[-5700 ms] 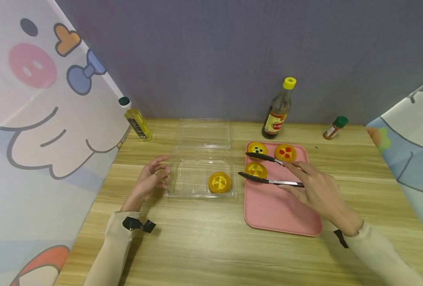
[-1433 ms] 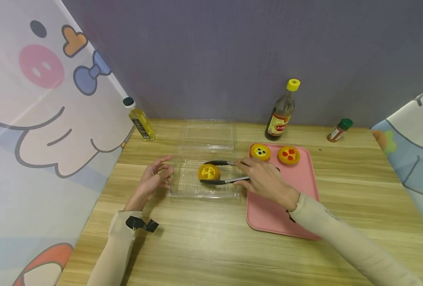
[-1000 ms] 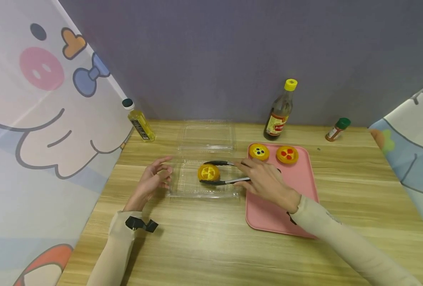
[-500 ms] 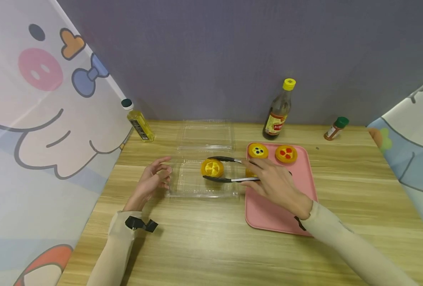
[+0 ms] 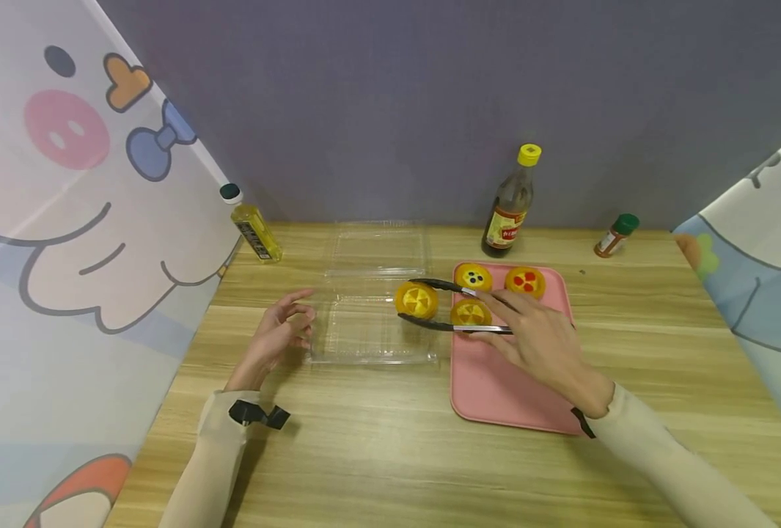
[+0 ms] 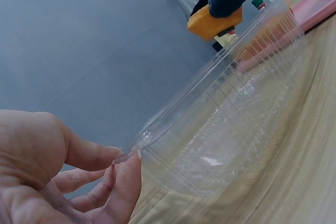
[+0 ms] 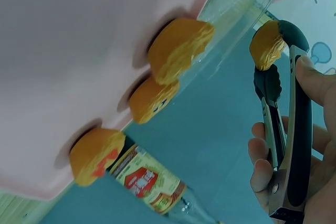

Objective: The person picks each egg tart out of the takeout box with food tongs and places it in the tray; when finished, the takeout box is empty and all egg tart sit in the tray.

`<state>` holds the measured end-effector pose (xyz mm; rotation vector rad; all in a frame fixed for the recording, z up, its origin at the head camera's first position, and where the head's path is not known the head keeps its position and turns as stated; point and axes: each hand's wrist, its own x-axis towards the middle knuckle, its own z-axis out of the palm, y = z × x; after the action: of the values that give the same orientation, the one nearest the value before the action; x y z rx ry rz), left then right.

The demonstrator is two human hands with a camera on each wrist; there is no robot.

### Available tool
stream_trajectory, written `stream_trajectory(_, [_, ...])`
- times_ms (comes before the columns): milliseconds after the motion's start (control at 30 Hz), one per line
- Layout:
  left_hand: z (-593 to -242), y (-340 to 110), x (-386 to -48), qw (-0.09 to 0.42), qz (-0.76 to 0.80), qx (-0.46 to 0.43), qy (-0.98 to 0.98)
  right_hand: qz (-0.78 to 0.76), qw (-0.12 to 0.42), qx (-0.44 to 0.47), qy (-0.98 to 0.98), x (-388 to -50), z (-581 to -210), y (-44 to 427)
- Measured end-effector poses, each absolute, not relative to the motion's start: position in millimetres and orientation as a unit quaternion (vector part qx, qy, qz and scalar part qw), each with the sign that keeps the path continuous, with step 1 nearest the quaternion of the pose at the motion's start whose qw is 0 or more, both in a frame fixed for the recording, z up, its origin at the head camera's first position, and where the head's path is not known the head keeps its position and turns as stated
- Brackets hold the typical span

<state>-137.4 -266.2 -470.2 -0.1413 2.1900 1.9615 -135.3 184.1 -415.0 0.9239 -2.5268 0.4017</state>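
My left hand [image 5: 278, 334] pinches the left rim of a clear plastic clamshell box [image 6: 210, 129] between thumb and finger. The box lies unfolded on the table, its lid [image 5: 380, 248] toward the wall. My right hand [image 5: 538, 341] grips black-tipped metal tongs [image 5: 426, 323]. An egg tart [image 5: 416, 301] with wedge-shaped fruit topping is clamped between their tips. In the left wrist view, that tart [image 6: 210, 23] hangs above the box's rim. On the pink tray [image 5: 509, 389] sit a similar tart [image 5: 471, 313], partly behind the tongs, a blueberry-dotted tart [image 5: 474, 277] and a red-topped tart [image 5: 525, 281].
A dark sauce bottle [image 5: 510, 205] with a yellow cap stands behind the tray. At the back left is an oil bottle [image 5: 255, 231], and at the back right a green-capped spice jar [image 5: 616, 236]. A grey wall [image 5: 390, 110] borders the wooden table [image 5: 364, 440].
Earlier, the tart lay in the box's right front while the open tongs were over the tray. The tongs then held it mid-box, and now have carried it up and rightward. My left hand stays put.
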Motion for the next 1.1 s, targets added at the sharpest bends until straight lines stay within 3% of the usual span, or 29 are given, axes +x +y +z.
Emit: stream_trajectory(1100, [-469.6,-268.0,-138.7,0.101,0.650,-0.057,0.751,0.125,0.195,0.211,-0.950,-110.6,-415.0,280.8])
